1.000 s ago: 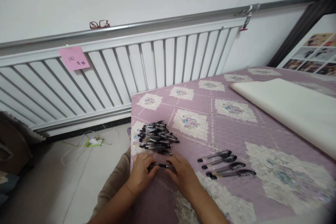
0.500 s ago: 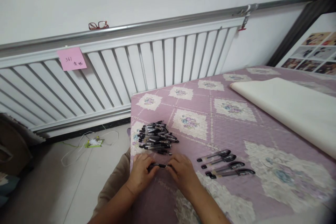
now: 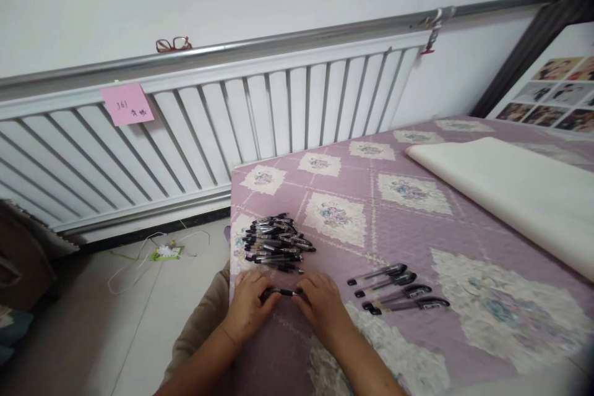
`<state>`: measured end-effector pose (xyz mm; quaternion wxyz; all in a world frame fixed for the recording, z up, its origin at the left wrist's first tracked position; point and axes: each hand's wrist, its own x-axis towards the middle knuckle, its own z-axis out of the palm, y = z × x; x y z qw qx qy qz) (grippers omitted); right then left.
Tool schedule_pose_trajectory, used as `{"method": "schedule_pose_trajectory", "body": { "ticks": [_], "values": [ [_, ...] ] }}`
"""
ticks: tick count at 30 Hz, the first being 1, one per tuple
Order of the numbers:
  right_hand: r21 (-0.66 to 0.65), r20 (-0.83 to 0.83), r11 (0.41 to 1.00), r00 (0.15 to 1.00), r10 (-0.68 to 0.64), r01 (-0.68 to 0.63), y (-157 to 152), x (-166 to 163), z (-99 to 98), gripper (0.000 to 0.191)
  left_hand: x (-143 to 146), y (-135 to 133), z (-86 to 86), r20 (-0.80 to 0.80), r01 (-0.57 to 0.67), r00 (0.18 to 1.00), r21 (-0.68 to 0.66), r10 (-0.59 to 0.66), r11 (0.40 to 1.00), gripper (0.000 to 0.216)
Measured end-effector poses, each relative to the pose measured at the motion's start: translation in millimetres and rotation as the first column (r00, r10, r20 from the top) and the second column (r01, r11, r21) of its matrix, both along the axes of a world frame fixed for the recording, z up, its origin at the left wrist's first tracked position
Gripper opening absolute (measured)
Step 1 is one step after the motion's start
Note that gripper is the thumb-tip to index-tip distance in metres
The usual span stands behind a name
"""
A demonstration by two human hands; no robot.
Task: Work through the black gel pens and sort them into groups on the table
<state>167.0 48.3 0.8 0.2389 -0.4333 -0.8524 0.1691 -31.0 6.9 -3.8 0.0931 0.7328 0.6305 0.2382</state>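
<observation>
Both hands rest on the purple quilted cover [image 3: 399,223] near its front left corner. My left hand [image 3: 250,307] and my right hand [image 3: 323,308] pinch the two ends of one black pen [image 3: 281,292] held level between them. Just beyond the hands lies a pile of several black pens [image 3: 275,243]. To the right of my right hand, several more black pens [image 3: 399,289] lie side by side in a row, apart from the pile.
A white radiator [image 3: 208,130] with a pink note [image 3: 126,104] runs behind the surface; red glasses [image 3: 173,44] sit on the pipe above. A cream roll of material [image 3: 510,192] lies at the right. Cables and a green item [image 3: 164,252] are on the floor.
The hands hold the same pen and have barely moved; my right hand's fingers have shifted slightly along it.
</observation>
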Motion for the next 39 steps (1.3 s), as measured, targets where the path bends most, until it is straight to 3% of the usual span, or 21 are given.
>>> {"method": "schedule_pose_trajectory", "body": {
  "ticks": [6, 39],
  "values": [
    [-0.005, 0.013, 1.000, 1.000, 0.002, -0.002, 0.2, -0.4, 1.2, 0.010, 0.8, -0.6, 1.3, 0.002, -0.004, 1.000, 0.009, 0.004, 1.000, 0.009],
    [-0.011, 0.075, 1.000, 0.997, -0.001, 0.002, 0.5, -0.1, -2.1, 0.005, 1.1, 0.7, -1.1, -0.043, 0.028, 0.999, 0.012, -0.028, 1.000, 0.006]
  ]
}}
